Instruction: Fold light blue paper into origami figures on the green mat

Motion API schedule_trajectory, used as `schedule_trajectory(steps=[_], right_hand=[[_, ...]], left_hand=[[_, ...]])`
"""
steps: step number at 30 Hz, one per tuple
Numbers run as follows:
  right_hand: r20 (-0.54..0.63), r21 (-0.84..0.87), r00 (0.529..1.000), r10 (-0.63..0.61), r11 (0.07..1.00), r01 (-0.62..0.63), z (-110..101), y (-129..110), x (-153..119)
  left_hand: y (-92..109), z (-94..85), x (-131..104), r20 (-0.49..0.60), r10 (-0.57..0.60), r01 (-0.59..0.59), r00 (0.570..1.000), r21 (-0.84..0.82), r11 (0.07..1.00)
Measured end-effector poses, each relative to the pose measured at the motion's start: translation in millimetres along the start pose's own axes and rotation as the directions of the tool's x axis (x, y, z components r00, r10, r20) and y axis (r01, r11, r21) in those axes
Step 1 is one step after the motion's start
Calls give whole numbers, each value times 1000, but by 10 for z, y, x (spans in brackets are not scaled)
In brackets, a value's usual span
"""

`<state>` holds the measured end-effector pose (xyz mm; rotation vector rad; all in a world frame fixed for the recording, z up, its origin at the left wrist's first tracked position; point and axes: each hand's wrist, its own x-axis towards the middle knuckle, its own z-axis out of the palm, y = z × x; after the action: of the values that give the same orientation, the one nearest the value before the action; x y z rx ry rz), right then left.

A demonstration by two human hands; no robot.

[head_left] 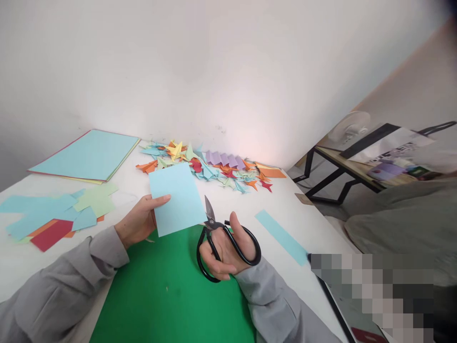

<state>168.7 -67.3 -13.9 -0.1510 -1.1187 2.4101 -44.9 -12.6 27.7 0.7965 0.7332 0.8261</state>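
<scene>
My left hand [143,216] pinches a light blue sheet of paper [178,195] by its left edge, thumb on top. The sheet is held up over the far end of a green mat [167,286]. My right hand [228,247] has its fingers through the black handles of a pair of scissors [211,223]. Their blades are parted at the sheet's lower right corner, and one blade is partly hidden by the paper. To the right of that hand lies a narrow light blue paper strip [282,237] on the white table.
Folded paper pieces [203,166] in many colours are heaped by the wall. Large coloured sheets [85,155] are stacked at the back left, with loose cut pieces [53,214] nearer. A person's sleeve [403,219] shows at right, before a wooden table [353,166].
</scene>
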Motion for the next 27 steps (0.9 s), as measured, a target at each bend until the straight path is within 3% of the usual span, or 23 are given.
schedule_trajectory(steps=[11,18,27], right_hand=[[53,0,999,9,1000,-9,-24,1,4],[8,-26,999,-39,999,39,20,-14,32],[-15,-5,999,-33,999,33,0,-13,5]], left_hand=[[-87,55,16,-86,12,-10,996,23,1000],[-119,82,32,-164,133,-130,977,31,991],[-75,58,47,-210,128,-123,969,36,992]])
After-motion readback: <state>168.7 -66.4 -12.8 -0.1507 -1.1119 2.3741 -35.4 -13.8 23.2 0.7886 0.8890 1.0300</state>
